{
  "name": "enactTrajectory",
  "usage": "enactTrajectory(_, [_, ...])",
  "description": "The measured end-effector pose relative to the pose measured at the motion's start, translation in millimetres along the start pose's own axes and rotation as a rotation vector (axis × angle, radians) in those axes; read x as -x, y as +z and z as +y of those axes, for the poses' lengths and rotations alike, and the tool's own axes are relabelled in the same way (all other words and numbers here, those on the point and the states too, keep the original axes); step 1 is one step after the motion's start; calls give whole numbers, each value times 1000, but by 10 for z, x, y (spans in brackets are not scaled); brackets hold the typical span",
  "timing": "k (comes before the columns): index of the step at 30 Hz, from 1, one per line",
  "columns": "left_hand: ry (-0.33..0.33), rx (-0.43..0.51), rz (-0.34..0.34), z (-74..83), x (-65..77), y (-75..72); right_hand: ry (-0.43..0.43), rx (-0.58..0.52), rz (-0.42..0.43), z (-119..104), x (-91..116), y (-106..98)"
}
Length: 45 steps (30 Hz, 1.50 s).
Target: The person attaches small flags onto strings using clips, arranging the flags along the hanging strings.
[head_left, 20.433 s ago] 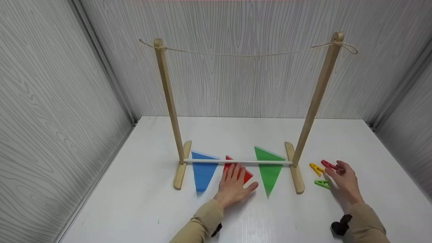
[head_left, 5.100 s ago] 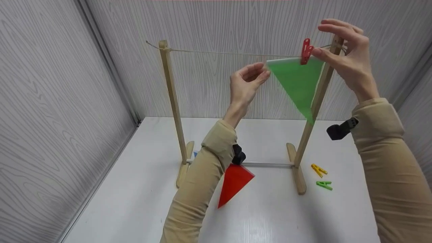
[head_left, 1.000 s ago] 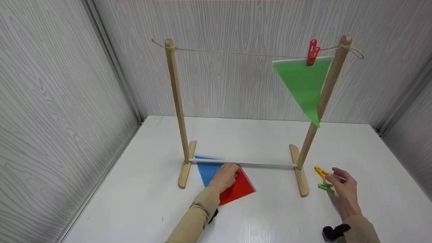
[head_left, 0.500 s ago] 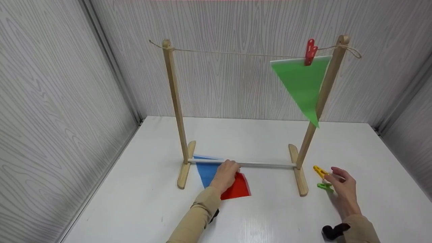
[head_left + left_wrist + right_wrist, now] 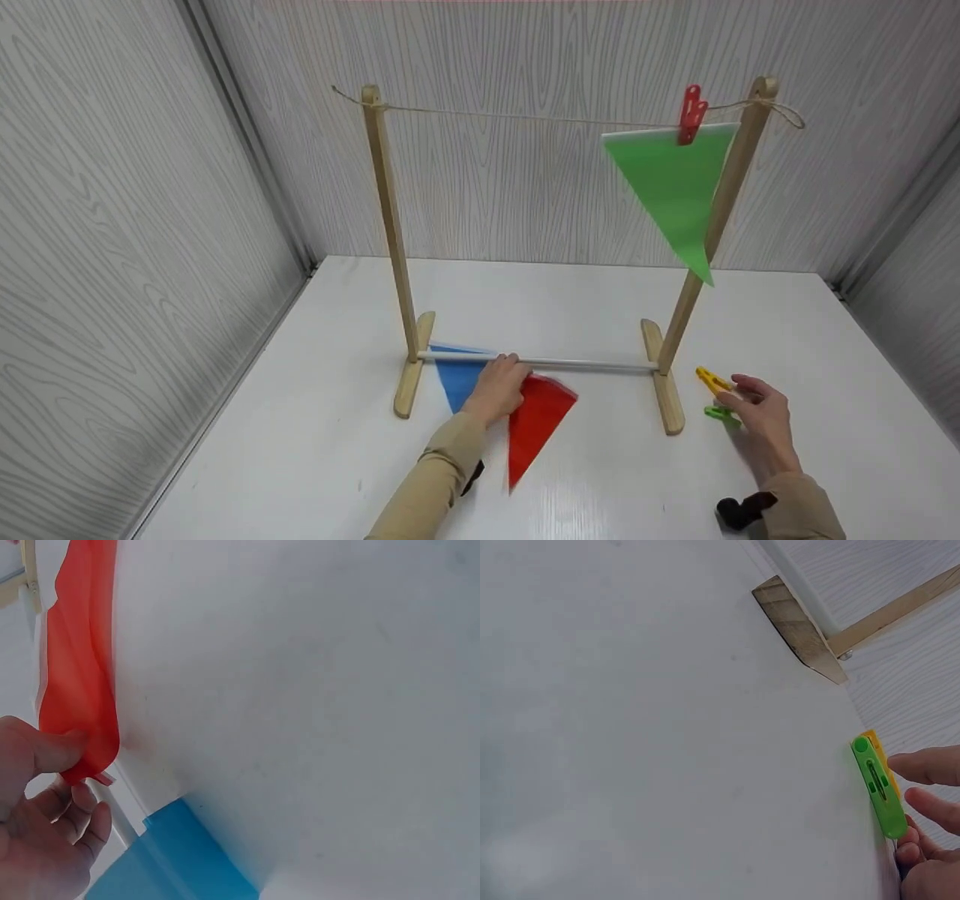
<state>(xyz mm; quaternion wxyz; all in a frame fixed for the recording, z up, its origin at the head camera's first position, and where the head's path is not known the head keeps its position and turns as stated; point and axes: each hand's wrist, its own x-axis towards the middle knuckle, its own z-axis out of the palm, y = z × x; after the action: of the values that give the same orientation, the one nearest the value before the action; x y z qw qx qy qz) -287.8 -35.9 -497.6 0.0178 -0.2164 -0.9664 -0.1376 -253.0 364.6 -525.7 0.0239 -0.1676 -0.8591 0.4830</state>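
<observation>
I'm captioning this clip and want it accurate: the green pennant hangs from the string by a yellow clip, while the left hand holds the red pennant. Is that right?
Not quite: the clip is red, as the head view shows. The green pennant does hang by it from the string, and the left hand holds the red pennant.

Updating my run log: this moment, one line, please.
left hand: pinches red flag; right hand: at yellow clip, grip unclear; green flag: clipped on string
</observation>
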Motion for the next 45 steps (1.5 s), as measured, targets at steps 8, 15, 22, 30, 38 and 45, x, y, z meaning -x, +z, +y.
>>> enactTrajectory(8, [-9,186,51,-70,8,-18,0,41,-20,-18,-13,-2])
enactTrajectory(15, [-28,326,88,-114,44,-14,-11,53,-25,-22,-18,1])
enactTrajectory(22, [-65,380,105,-131,57,-5,-31,78,-42,35,-11,-53])
enactTrajectory(30, [-130,428,104,-134,46,-17,-37,137,-121,109,-14,-190])
enactTrajectory(38, [-156,504,77,-136,38,-29,-44,140,-272,147,2,-330])
enactTrajectory(45, [-190,651,46,-158,43,-49,-105,174,-342,128,20,-371])
